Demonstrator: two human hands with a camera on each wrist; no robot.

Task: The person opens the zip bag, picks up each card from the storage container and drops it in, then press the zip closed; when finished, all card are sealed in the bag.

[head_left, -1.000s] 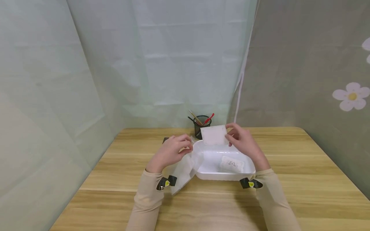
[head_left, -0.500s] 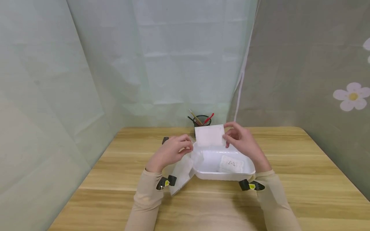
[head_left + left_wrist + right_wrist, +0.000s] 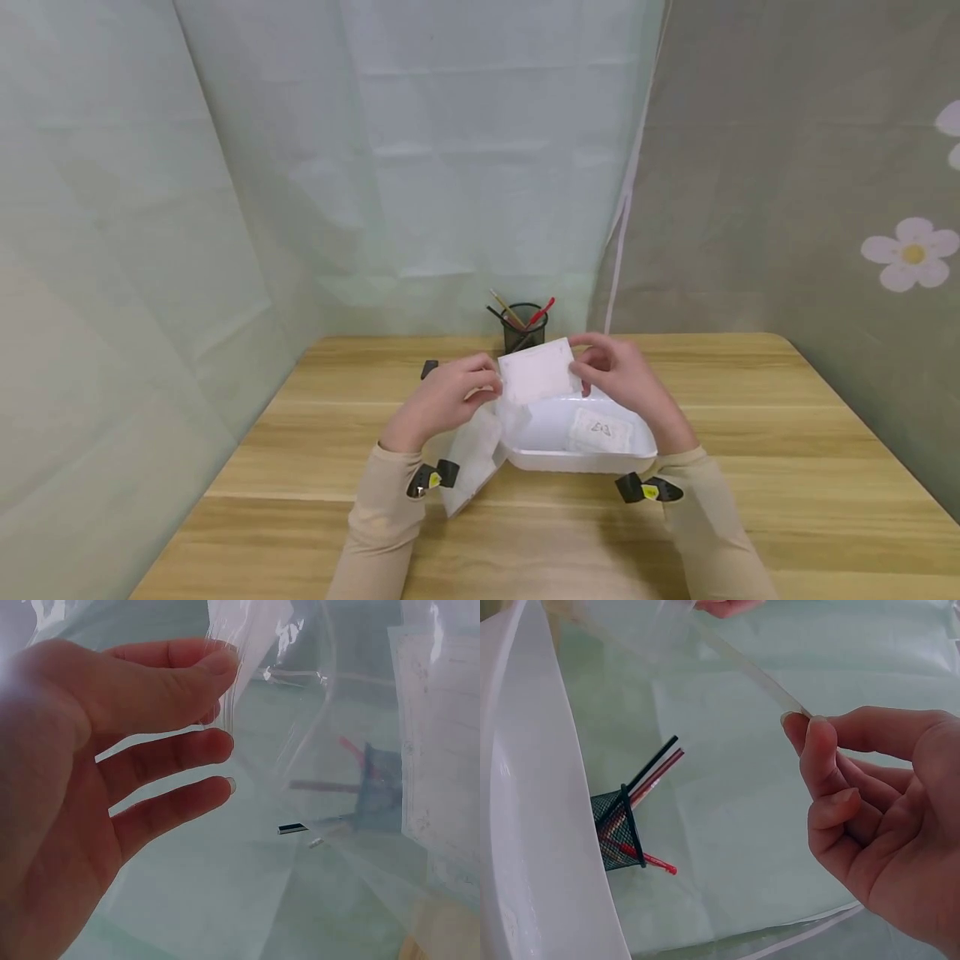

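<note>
My right hand (image 3: 583, 368) pinches a flat white packet (image 3: 536, 372) by its right edge and holds it tilted above the left end of a white plastic tray (image 3: 525, 457). In the right wrist view the thumb and fingers (image 3: 819, 750) pinch the packet's thin edge (image 3: 756, 673). My left hand (image 3: 480, 388) holds the rim of a clear plastic bag (image 3: 471, 454) that hangs down to the table beside the tray. Seen from the left wrist, the thumb and forefinger (image 3: 214, 664) pinch the bag film (image 3: 300, 697). The packet's left edge almost touches my left hand. A second white packet (image 3: 600, 428) lies in the tray.
A black mesh pen holder (image 3: 523, 327) with several pens stands behind the tray near the curtain. A small black object (image 3: 429, 367) lies on the wooden table (image 3: 750, 433) behind my left hand. Fabric curtains close off the back and both sides.
My right hand has carried the white packet left and slightly down, tilting it, until it nearly meets the left hand at the bag. The left hand has stayed put.
</note>
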